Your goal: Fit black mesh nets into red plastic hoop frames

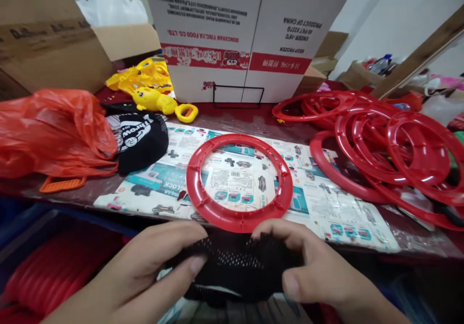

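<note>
Between my two hands, close to the camera, is a piece of black mesh fabric (239, 261), slightly blurred. My left hand (170, 256) pinches its left edge between thumb and fingers. On the other side my right hand (308, 261) grips the right edge, thumb low and fingers on top. Just beyond the fabric, a red plastic ring (194, 186) lies flat on a printed cardboard sheet (145, 203). To the left rests a black mesh fabric piece with white print (145, 140), partly beside an orange plastic bag (54, 131).
Several red rings (348, 179) are heaped on the right of the table. A yellow toy (155, 101) sits at the back left, before a large white carton (217, 29). Below the left table edge are stacked red rings (61, 266). A brown box (39, 34) stands behind.
</note>
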`<state>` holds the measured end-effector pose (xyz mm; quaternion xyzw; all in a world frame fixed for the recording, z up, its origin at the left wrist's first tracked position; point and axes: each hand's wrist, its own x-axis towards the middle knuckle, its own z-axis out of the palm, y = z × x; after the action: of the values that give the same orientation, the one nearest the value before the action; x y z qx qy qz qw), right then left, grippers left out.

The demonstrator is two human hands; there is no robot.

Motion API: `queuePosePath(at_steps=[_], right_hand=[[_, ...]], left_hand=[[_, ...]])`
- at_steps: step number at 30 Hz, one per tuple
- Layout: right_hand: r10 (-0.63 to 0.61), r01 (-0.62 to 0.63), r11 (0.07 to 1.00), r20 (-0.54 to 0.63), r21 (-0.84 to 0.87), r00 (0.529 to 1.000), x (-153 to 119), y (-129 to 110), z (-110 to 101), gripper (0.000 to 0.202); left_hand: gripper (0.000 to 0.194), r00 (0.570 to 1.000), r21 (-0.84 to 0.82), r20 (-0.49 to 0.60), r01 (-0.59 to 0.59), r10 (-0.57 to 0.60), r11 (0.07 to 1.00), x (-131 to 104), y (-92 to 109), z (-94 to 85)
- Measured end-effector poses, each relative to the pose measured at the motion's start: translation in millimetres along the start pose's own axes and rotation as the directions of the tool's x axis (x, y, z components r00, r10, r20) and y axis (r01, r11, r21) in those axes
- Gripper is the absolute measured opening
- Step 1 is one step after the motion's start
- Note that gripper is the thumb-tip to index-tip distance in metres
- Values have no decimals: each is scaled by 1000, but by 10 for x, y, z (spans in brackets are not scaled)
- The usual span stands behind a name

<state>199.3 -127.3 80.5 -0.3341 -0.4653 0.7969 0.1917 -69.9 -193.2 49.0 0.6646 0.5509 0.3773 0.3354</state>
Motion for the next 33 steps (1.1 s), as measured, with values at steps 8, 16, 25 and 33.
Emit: queuePosePath(at_steps=[8,16,25,33], right_hand=[[-389,261,796,-131,-546,912,548,-416,-243,8],[-144,-16,854,-266,-520,953,1165,-553,-636,20],[-271,-43,658,-290,-752,918,1486,-551,-906,18],[-369,-166,416,-332,-894,868,1463,-502,-967,16]], left_hand=[[31,974,-123,222,68,-39,990,912,-34,-62],[31,836,-33,516,238,-188,971,1878,-358,-13],[39,906,236,388,-275,169,932,2572,-735,107],[47,903,273,387,-304,185,913,2524,-884,326]])
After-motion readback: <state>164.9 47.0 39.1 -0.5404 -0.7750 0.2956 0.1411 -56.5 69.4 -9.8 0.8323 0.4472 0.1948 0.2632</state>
